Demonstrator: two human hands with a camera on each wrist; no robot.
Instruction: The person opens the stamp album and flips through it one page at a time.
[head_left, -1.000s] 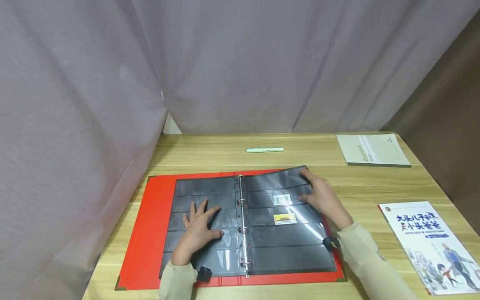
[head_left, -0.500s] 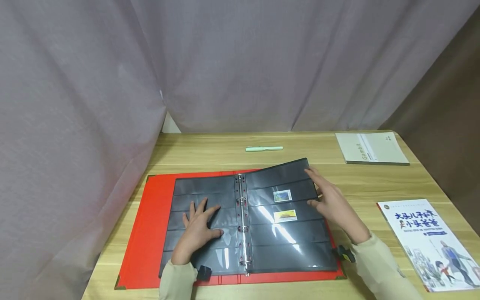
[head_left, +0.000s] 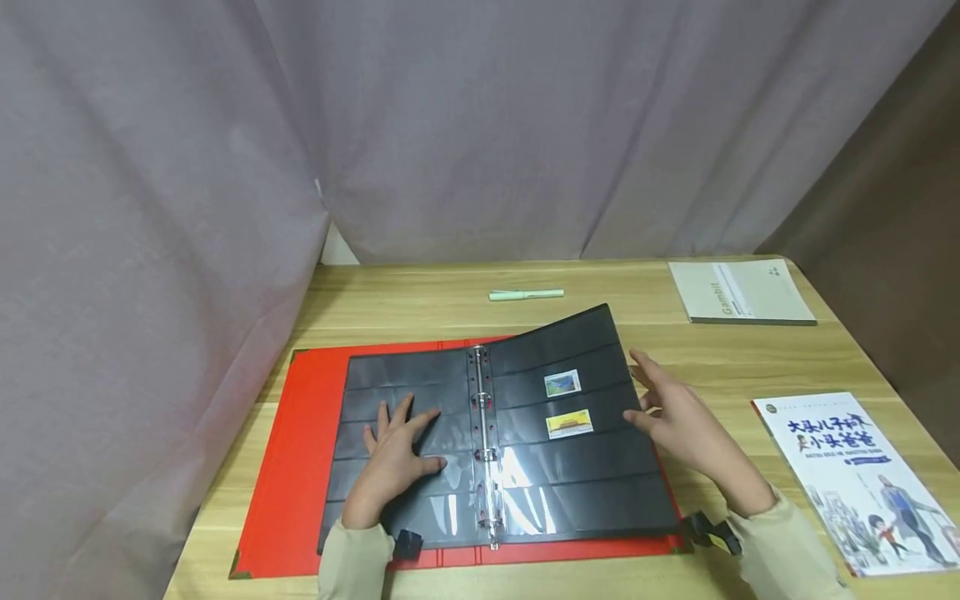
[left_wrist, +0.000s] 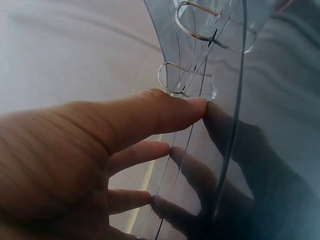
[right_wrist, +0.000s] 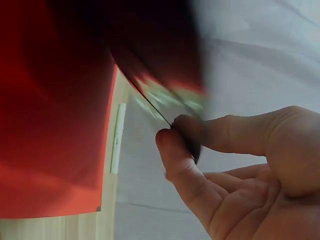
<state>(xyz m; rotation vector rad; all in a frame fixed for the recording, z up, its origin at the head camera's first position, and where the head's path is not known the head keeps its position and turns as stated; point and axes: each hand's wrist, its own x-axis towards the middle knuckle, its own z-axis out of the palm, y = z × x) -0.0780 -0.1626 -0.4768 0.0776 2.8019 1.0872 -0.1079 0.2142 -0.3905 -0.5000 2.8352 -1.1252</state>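
Note:
A red ring binder (head_left: 281, 467) lies open on the table, holding black pocket pages on metal rings (head_left: 485, 455). My left hand (head_left: 392, 467) rests with spread fingers on the left page (head_left: 442, 375). My right hand (head_left: 678, 425) pinches the outer edge of the right page (head_left: 585, 504), whose far corner is raised off the cover. In the right wrist view, thumb and finger meet on that dark page (right_wrist: 155, 30). Two stamps sit in this page's pockets: a blue-green stamp (head_left: 562, 383) and, below it, a yellow stamp (head_left: 569, 424).
A pale green pen (head_left: 527, 294) lies behind the binder. At the back right is a notebook (head_left: 742, 292) marked "Gambit". A white picture book (head_left: 855, 483) lies to the right of my right arm. Grey curtains (head_left: 480, 133) hang behind the table.
My right hand has moved right, lifting the right page's outer edge higher off the cover; the stamps tilt with it. The left hand has stayed on the left page.

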